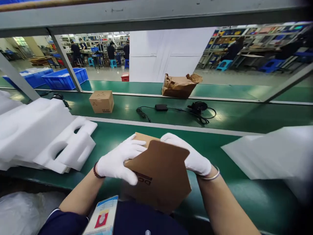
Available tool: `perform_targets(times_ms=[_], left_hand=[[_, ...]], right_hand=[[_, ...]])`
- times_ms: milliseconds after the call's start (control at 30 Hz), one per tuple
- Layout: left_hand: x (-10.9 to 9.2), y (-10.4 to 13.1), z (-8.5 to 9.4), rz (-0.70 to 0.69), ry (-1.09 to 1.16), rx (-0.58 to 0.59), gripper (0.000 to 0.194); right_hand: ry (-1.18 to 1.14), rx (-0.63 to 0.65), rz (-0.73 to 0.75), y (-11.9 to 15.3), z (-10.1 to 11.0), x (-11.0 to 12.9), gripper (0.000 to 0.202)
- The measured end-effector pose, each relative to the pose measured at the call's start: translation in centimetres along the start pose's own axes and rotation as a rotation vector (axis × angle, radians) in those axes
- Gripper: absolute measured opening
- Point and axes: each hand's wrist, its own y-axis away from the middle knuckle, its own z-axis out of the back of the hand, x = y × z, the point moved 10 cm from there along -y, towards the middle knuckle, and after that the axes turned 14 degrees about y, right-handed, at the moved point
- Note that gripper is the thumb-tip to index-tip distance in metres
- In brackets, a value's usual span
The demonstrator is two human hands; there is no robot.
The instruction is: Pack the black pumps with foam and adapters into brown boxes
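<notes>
A brown cardboard box [161, 176] with printed lettering is tilted toward me at the near edge of the green bench, one flap standing up. My left hand [121, 158], in a white glove, grips its left side, with the thumb on the printed face and the fingers at the upper edge. My right hand [187, 153], gloved too, holds the far right side; the raised flap covers part of it. The inside of the box is hidden from me.
White foam inserts [46, 130] are piled at the left, and white foam sheets [274, 153] lie at the right. Beyond the pale strip are a closed carton [102, 101], a power adapter [161, 107] with cables, a black coiled device [199, 107] and crumpled brown paper [179, 86].
</notes>
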Motion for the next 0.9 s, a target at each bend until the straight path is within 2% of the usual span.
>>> perform_targets(times_ms=[67,133,200,267,333,400,500,567,700,800,900], left_hand=[[-0.1,0.8,-0.2,0.017,-0.033,-0.093,0.069],[-0.5,1.2,-0.7,0.002,-0.057,-0.160,0.064],[-0.7,1.6,-1.2,0.000,-0.075,-0.208,0.056],[-0.3,2.1,-1.2,0.022,-0.092,-0.290,0.048],[0.1,2.7,-0.9,0.034,-0.117,-0.364,0.053],[0.0,2.7,-1.4,-0.034,-0.200,-0.306,0.060],[-0.7,2.0,-3.1,-0.151,-0.408,-0.073,0.069],[-0.7,1.4,-3.4,-0.145,-0.499,0.025,0.074],[-0.8,0.3,-4.0,-0.099,-0.493,0.164,0.054],[-0.8,0.3,-3.9,-0.117,-0.453,0.147,0.054],[-0.4,1.3,-2.4,-0.156,-0.418,0.046,0.061]], right_hand=[[-0.052,-0.073,0.060,1.3,0.5,1.6,0.033],[-0.074,-0.087,0.052,3.1,0.2,3.1,0.036],[-0.037,-0.081,-0.030,4.9,-0.4,4.2,0.043],[0.023,-0.127,-0.164,6.4,-0.4,4.2,0.046],[0.086,-0.194,-0.284,7.6,-0.1,3.6,0.052],[0.157,-0.186,-0.251,7.7,-0.4,3.7,0.057],[0.267,-0.098,-0.033,7.2,-1.6,4.9,0.064],[0.299,-0.083,0.033,6.9,-1.8,5.4,0.065],[0.235,-0.116,0.052,6.6,-1.2,5.8,0.035],[0.184,-0.159,0.039,7.1,-1.3,5.4,0.037],[0.052,-0.327,-0.067,8.9,-1.7,2.6,0.063]])
